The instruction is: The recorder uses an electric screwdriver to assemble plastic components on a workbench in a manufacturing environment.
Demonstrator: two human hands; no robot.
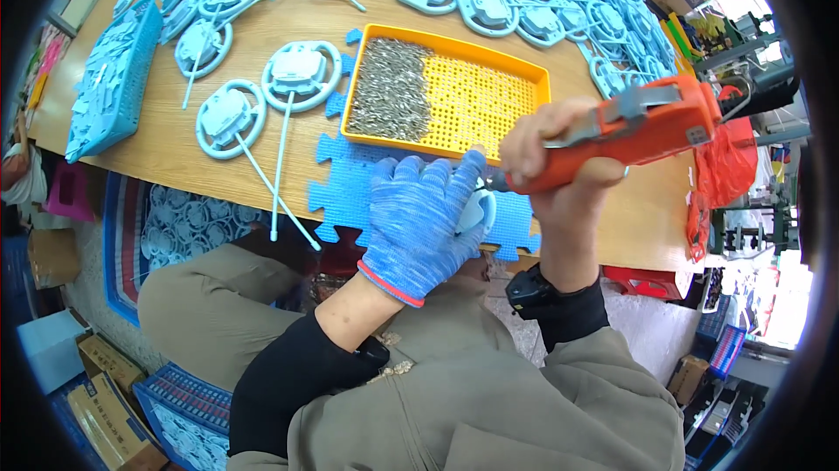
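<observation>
My left hand, in a blue knitted glove with a red cuff, holds a light blue plastic piece down on a blue foam mat. Most of that piece is hidden under the palm and fingers. My bare right hand is wrapped round a red-orange power screwdriver. Its tip points left, close to the light blue piece and my left fingers; whether it touches is hidden. Just beyond both hands lies a yellow perforated tray, its left part heaped with small metal screws.
Two light blue wheel-shaped pieces with long stems, a nearer one and a farther one, lie left of the mat. Many more are piled along the back. A blue basket of flat parts stands left. A red plastic bag hangs right.
</observation>
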